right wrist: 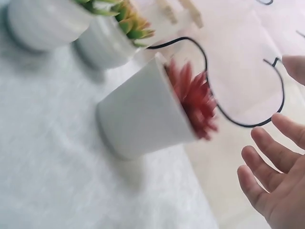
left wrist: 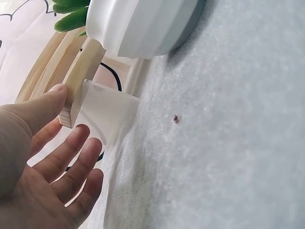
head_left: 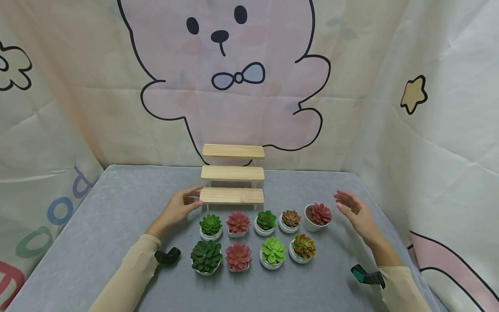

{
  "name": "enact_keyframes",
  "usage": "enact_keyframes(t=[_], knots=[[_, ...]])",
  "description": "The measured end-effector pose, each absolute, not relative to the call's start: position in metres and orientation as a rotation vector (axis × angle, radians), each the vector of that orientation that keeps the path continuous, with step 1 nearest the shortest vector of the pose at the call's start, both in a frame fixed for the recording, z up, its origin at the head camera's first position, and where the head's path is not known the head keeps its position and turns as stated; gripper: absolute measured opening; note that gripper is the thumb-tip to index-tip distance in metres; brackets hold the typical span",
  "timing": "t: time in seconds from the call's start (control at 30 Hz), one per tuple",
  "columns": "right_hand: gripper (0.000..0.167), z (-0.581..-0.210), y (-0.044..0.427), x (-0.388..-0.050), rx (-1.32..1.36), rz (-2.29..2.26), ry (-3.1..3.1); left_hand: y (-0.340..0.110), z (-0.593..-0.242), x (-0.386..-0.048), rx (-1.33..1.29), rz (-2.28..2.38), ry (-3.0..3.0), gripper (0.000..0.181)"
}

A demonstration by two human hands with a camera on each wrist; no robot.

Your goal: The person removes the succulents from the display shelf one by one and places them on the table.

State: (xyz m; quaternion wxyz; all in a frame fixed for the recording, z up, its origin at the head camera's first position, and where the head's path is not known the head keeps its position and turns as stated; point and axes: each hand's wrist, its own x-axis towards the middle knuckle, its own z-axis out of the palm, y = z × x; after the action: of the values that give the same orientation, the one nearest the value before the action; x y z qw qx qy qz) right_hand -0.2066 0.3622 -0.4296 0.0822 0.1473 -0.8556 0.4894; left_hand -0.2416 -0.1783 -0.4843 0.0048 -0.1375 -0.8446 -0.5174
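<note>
A three-step wooden display stand (head_left: 232, 196) with clear supports is at the back middle of the table. My left hand (head_left: 180, 207) pinches the left end of its lowest board (left wrist: 85, 67) between thumb and index finger; the other fingers are loosely spread below. Off to the right, my right hand (head_left: 360, 220) is held with relaxed fingers, apart from everything. Nearest to it is a red succulent in a plain white pot (right wrist: 143, 112). Several other potted succulents, among them a dark green one (head_left: 206, 255) and a bright green one (head_left: 273, 250), stand in two rows before the stand.
A grey cloth covers the table (head_left: 296, 286). Printed fabric curtains (head_left: 362, 121) hang behind and at both sides. Dark wrist bands (head_left: 167, 256) sit on both forearms. The front row of pots begins close to the stand's lowest board.
</note>
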Motion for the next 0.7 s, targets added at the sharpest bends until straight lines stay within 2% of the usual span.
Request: enact_keyframes(t=[0.7], knots=[[0.038, -0.389, 0.312, -0.221, 0.550, 1.603, -2.346, -0.186, -0.464, -0.237, -0.334, -1.532, -2.635, 0.044]])
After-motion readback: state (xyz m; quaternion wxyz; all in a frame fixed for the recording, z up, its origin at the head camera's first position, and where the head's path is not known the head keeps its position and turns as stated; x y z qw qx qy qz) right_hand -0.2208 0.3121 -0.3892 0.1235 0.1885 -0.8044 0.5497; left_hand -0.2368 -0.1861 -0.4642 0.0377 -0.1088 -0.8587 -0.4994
